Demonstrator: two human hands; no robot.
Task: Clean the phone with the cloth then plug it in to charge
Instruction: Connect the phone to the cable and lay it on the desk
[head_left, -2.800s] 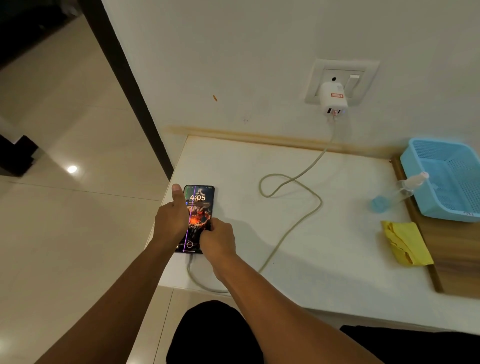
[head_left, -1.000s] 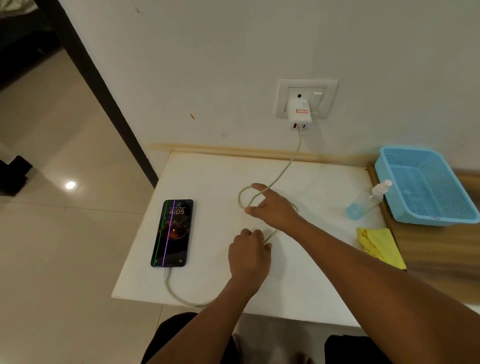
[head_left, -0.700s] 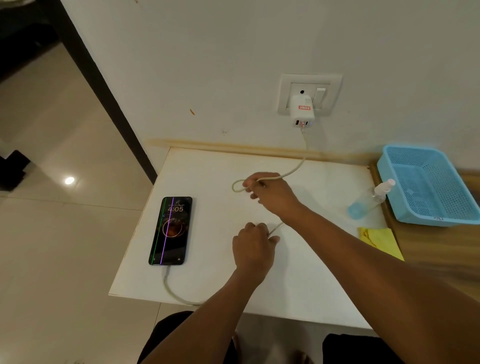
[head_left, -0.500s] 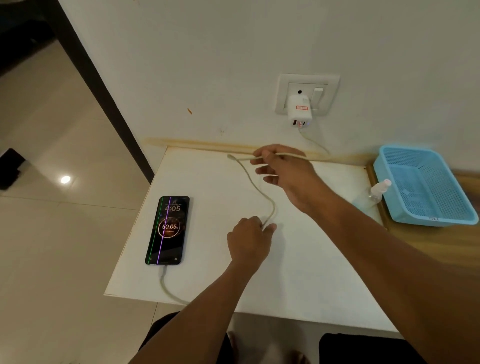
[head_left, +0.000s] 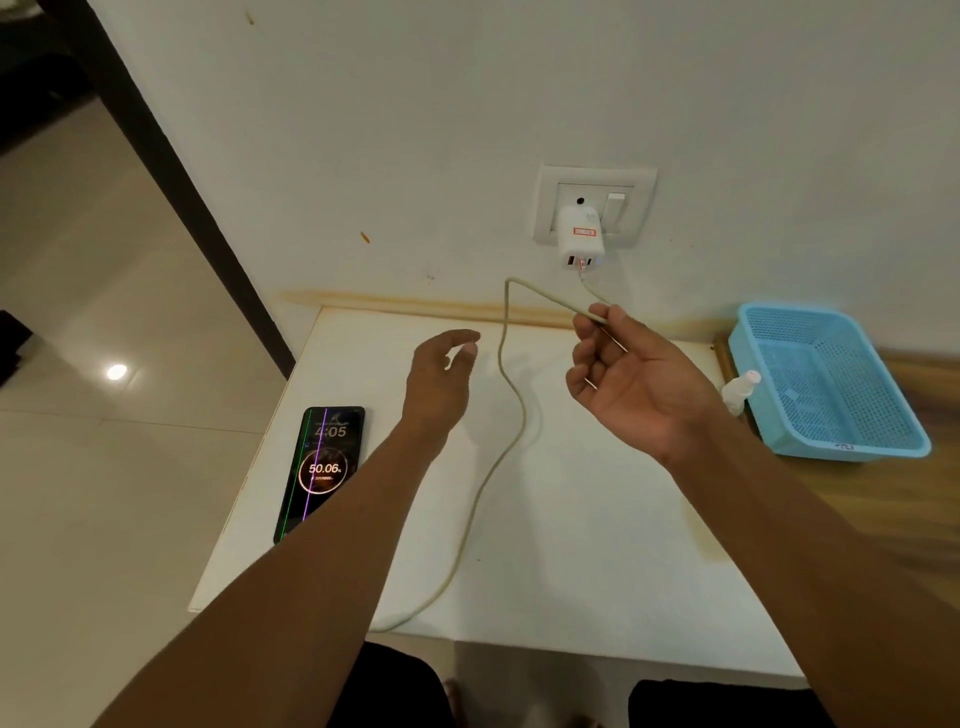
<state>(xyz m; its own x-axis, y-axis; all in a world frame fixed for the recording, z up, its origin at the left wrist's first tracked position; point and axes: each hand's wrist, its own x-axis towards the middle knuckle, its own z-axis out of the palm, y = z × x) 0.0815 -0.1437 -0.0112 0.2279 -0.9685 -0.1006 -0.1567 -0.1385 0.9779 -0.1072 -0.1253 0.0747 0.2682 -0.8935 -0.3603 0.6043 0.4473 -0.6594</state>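
Nearest, the phone (head_left: 322, 470) lies screen-up left of the cable (head_left: 511, 415) on the table (head_left: 571, 545). Left hand (head_left: 439, 384) hovers left of the cable, fingers loosely curled, holding nothing. Right hand (head_left: 631, 387) pinches the cable below the charger (head_left: 581, 241).

Glossy glass phone (head_left: 322, 470), matt white table (head_left: 571, 519), perforated blue plastic basket (head_left: 831, 384).

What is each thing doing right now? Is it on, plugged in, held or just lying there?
phone: screen lit, showing 50.06 charge ring, flat on table
cable: lifted, pinched near charger
charger: plugged into wall socket
right hand: pinches cable
left hand: open, holds nothing
basket: empty
spray bottle: beside basket
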